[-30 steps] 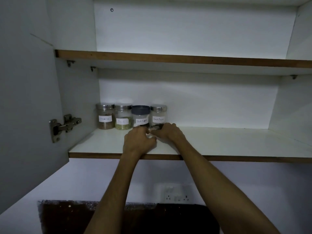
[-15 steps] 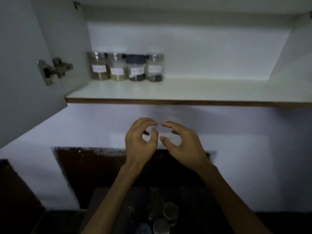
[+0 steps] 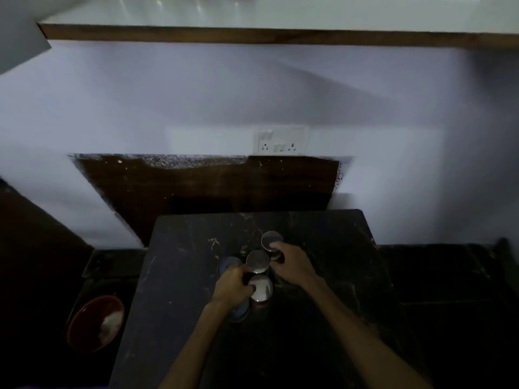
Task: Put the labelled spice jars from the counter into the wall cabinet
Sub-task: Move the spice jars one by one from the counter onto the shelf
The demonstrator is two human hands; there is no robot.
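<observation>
Several spice jars stand bunched on the dark marble counter (image 3: 323,276), seen from above. Three have silver lids: a far jar (image 3: 270,238), a middle jar (image 3: 257,261) and a near jar (image 3: 263,289). A blue-lidded jar (image 3: 228,264) sits to their left, and another blue lid (image 3: 239,311) shows under my left wrist. My left hand (image 3: 234,284) curls against the left side of the near silver-lidded jar, thumb on its rim. My right hand (image 3: 292,265) grips the far silver-lidded jar from the right. The wall cabinet's shelf edge (image 3: 252,35) runs along the top; the jars on it are out of view.
A red bowl (image 3: 95,322) sits low at the left, below the counter's level. A switch and socket plate (image 3: 280,140) is on the white wall above a dark backsplash (image 3: 196,186). The open cabinet door (image 3: 19,37) hangs at the top left.
My view dropped from the cabinet shelf to the counter. Both hands left the shelved jars, came down empty and now close on jars on the counter.
</observation>
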